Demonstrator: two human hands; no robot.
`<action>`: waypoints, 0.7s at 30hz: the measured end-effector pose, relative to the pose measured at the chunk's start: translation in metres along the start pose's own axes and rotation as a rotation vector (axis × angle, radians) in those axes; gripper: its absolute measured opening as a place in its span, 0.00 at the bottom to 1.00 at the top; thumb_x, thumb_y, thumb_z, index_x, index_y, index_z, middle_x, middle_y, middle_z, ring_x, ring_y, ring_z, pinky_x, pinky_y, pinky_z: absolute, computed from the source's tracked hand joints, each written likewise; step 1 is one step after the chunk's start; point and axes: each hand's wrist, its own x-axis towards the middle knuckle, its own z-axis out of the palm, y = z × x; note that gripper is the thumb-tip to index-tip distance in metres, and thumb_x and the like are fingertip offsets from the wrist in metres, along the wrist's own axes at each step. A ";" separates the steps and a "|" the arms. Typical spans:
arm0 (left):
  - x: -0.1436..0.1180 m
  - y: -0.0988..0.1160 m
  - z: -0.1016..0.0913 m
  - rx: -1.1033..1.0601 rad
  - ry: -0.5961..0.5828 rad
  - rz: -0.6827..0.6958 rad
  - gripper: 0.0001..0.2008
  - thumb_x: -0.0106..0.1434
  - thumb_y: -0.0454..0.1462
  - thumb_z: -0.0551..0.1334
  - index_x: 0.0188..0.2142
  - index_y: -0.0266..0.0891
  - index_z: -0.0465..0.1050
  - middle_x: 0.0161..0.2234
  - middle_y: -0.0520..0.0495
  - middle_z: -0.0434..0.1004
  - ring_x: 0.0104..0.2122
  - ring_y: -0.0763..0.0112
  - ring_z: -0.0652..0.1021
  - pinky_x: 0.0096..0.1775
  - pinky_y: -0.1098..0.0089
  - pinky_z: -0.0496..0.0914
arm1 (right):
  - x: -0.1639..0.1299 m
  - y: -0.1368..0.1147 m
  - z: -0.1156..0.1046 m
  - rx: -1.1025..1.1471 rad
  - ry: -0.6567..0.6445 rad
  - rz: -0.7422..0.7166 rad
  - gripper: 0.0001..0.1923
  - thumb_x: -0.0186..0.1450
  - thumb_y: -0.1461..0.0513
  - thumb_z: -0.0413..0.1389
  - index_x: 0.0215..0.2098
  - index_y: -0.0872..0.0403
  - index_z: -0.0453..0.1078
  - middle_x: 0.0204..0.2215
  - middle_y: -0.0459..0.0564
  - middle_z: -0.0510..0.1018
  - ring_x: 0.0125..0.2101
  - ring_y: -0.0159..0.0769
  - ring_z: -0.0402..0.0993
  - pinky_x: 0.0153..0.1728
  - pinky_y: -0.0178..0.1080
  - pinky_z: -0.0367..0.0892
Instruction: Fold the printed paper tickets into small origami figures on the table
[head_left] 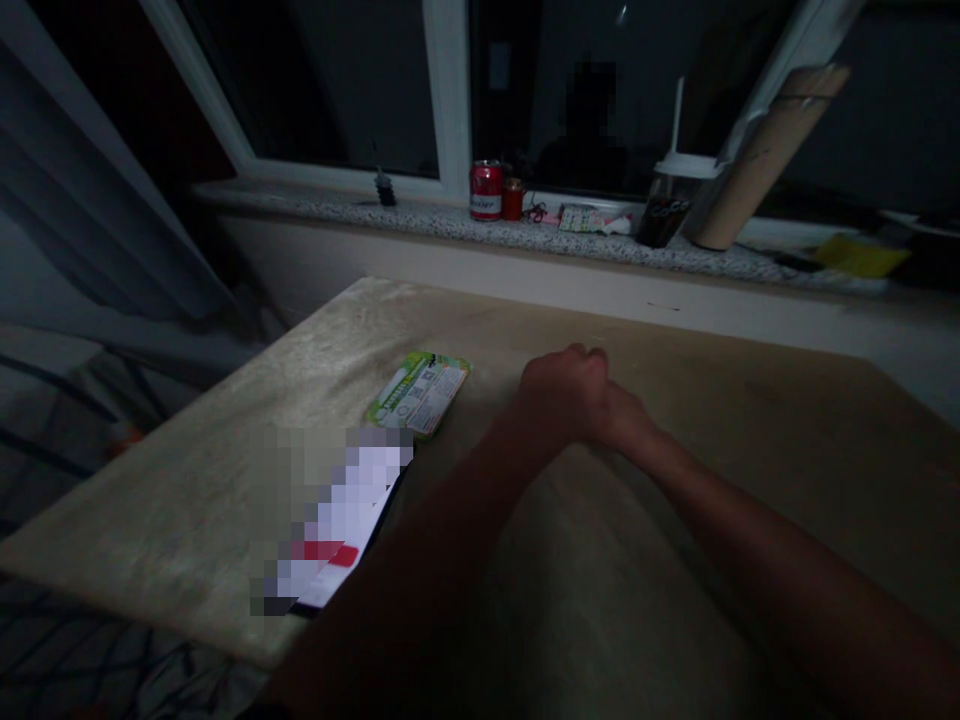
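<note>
My left hand (556, 388) and my right hand (616, 408) meet over the middle of the tablecloth-covered table (645, 560), pressed against each other. The left hand's fingers are curled, with knuckles on top. The right hand's fingers are closed too and mostly hidden behind the left. Whatever lies between them, if anything, is too dark to make out. To the left of my hands, apart from them, lies a green and white printed packet (429, 395). Nearer to me, beside my left forearm, is a phone (367, 500) with a lit screen, partly pixelated.
Along the granite windowsill (442, 222) beyond the table stand a red can (486, 190), a small red jar (512, 200), a lidded cup (671, 200) with a straw and a tall tan cylinder (765, 160) leaning on the window. A grey curtain (97, 180) hangs at left.
</note>
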 end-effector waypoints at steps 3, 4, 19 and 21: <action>0.002 -0.013 -0.010 0.101 -0.041 -0.079 0.12 0.63 0.36 0.56 0.43 0.35 0.73 0.42 0.37 0.78 0.43 0.56 0.79 0.45 0.60 0.72 | 0.000 -0.004 -0.003 -0.045 -0.005 0.005 0.15 0.70 0.56 0.55 0.50 0.55 0.73 0.48 0.58 0.78 0.46 0.45 0.77 0.45 0.46 0.73; 0.002 -0.016 -0.013 0.124 -0.058 -0.091 0.12 0.62 0.37 0.57 0.43 0.35 0.74 0.43 0.37 0.78 0.44 0.56 0.79 0.45 0.61 0.72 | -0.001 -0.007 -0.005 -0.057 0.008 0.008 0.15 0.70 0.54 0.54 0.47 0.55 0.75 0.45 0.60 0.80 0.45 0.47 0.78 0.43 0.45 0.72; -0.061 -0.109 -0.040 0.398 -0.323 -0.368 0.18 0.56 0.41 0.66 0.44 0.35 0.77 0.45 0.31 0.79 0.46 0.49 0.79 0.46 0.57 0.74 | -0.023 -0.044 -0.033 -0.156 0.203 -0.098 0.21 0.66 0.47 0.51 0.37 0.52 0.78 0.34 0.60 0.83 0.36 0.53 0.80 0.31 0.44 0.67; -0.063 -0.114 -0.037 0.378 -0.317 -0.399 0.19 0.54 0.42 0.67 0.45 0.36 0.77 0.46 0.31 0.79 0.47 0.48 0.79 0.48 0.57 0.73 | -0.028 -0.051 -0.032 -0.163 0.203 -0.122 0.21 0.66 0.46 0.51 0.38 0.52 0.78 0.34 0.59 0.83 0.34 0.51 0.80 0.30 0.42 0.66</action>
